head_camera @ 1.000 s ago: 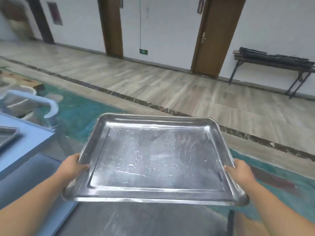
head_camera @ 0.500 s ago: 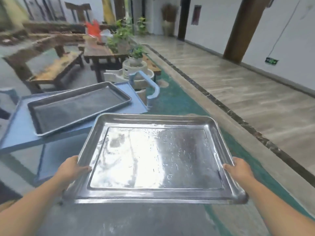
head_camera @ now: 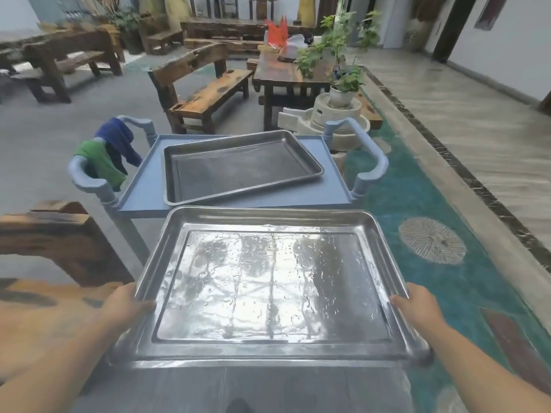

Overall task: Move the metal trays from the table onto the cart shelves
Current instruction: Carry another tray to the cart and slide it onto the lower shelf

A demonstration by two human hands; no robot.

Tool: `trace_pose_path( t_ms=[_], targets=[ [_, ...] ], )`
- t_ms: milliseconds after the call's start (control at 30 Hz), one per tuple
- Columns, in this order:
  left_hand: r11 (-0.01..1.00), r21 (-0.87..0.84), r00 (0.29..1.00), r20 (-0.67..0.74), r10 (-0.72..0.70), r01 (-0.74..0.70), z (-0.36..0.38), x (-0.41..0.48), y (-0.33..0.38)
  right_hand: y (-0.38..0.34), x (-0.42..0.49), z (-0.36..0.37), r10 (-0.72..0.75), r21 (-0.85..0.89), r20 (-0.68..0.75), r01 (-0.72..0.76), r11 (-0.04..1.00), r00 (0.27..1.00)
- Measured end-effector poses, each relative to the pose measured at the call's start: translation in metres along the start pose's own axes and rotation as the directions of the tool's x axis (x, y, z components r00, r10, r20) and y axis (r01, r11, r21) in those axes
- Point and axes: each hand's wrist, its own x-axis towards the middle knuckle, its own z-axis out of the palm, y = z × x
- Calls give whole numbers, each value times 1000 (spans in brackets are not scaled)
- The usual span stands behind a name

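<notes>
I hold a wet, shiny metal tray (head_camera: 271, 281) level in front of me. My left hand (head_camera: 123, 305) grips its left rim and my right hand (head_camera: 417, 305) grips its right rim. Straight ahead stands a blue cart (head_camera: 143, 192) with rounded handles. A second metal tray (head_camera: 238, 165) lies slightly askew on the cart's top shelf. The far edge of the held tray sits just short of the cart's near edge. The cart's lower shelves are hidden behind the held tray.
Green and blue cloths (head_camera: 110, 153) hang over the cart's left handle. A wooden bench (head_camera: 205, 90) and table (head_camera: 286, 73) with a potted plant (head_camera: 343, 84) stand behind the cart. A wooden seat back (head_camera: 56, 239) is at my left.
My view has swung left, from the doors and bare floor to facing the cart head-on. The tray stays gripped in both hands and is now right in front of the cart.
</notes>
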Motion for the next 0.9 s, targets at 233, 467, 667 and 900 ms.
trace_pose_path(
  t_ms=[233,467,667,900],
  targets=[
    [997,-2,992,90,-83,83,26,60,-33,-18,31,58,64,-69,39,-62,996,997],
    [989,89,974,183,-135,121,49,102,-51,-26,59,106,169,-189,103,-148,971,980],
    [986,100,962,224,-154,135,57,143,-50,-40,88,135,223,-233,120,-191,954,967],
    [986,59,962,220,-164,155,75,198,-53,-65,145,177,195,-196,135,-167,966,971]
  ],
)
